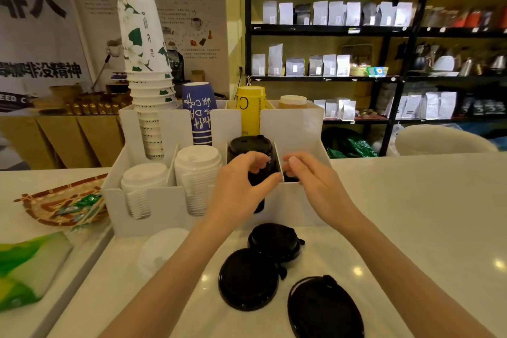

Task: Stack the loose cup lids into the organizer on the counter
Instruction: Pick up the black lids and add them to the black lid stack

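A white organizer (295,129) stands on the counter. Its front slots hold two stacks of white lids (144,175) (197,162) and a stack of black lids (251,147). My left hand (238,189) curls around the black stack, thumb on its front. My right hand (312,181) is at the divider just right of it, fingers pinched on a dark lid (290,179) that is mostly hidden in the rightmost slot. Three loose black lids (275,241) (248,278) (325,307) and one white lid (162,252) lie on the counter in front.
The organizer's back slots hold tall stacks of paper cups (148,68), a blue cup (199,115) and a yellow cup (251,110). A woven tray with sachets (63,203) and a green packet (30,269) lie at the left. Black shelving (384,30) stands behind.
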